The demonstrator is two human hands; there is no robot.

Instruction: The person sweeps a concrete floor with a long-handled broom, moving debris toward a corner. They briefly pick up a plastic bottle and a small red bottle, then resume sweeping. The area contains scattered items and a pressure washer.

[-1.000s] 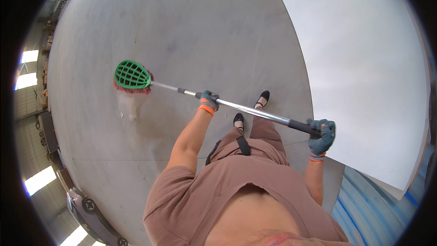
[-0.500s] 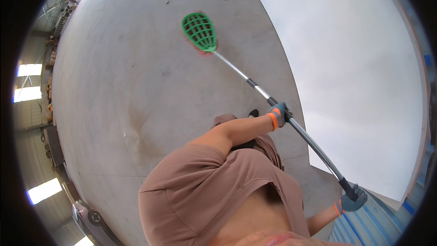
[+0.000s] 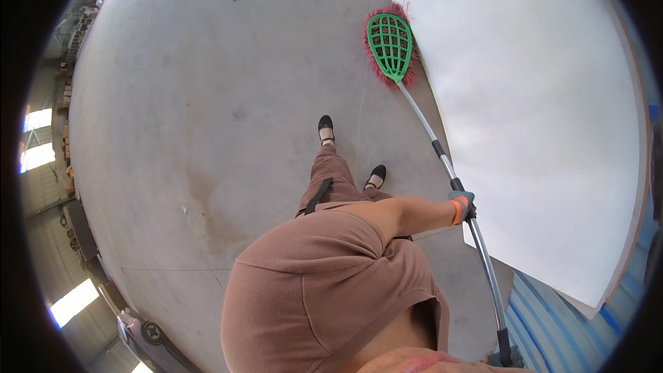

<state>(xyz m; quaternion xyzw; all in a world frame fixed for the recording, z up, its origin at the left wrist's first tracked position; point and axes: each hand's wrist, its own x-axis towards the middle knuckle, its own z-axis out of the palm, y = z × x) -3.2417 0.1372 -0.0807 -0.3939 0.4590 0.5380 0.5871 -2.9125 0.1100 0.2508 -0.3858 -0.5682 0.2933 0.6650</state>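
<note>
A dust mop [image 3: 390, 45] with a green grid-like plastic head and a pinkish-red fringe lies against the grey floor, its right edge meeting the side of a big white panel. From the head, a telescopic metal pole [image 3: 485, 262] with black collars runs down to the lower right. Wrapped round the pole's middle, beside a black collar, is my left hand [image 3: 464, 207] in a grey glove with an orange cuff. My right hand [image 3: 494, 358], gloved too, is at the pole's black end grip near the lower edge; most of it is hidden.
The large white panel [image 3: 532, 117] fills the right side. Blue-and-white corrugated sheeting [image 3: 552, 321] lies at lower right. My black shoes [image 3: 326, 128] stand on the concrete floor [image 3: 173, 97]. A vehicle [image 3: 141, 335] and stacked materials line the far left.
The mop head has swung right, from mid-floor to the panel's edge. My left hand has moved right and lower; my right hand has dropped toward the lower edge. My feet now show.
</note>
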